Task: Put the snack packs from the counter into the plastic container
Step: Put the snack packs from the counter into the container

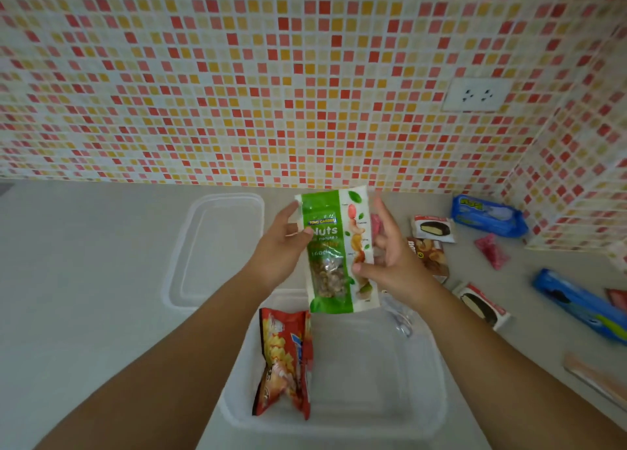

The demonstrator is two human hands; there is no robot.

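Observation:
Both hands hold a green and white nuts pouch (334, 249) upright above the far edge of the clear plastic container (424, 395). My left hand (281, 246) grips its left side, thumb on the front. My right hand (390, 249) grips its right edge. A red snack bag (285, 361) lies inside the container at its left. Other packs lie on the counter to the right: a brown nut pack (429, 251), a white cake pack (432, 228), a second white cake pack (481, 305), a blue pack (488, 214), a long blue cookie pack (576, 303) and a pink packet (492, 250).
The container's clear lid (217, 246) lies on the grey counter to the left of the hands. A mosaic tiled wall with a white socket (476, 95) stands behind, and a tiled side wall closes the right. A pale box edge (597, 378) shows at the lower right.

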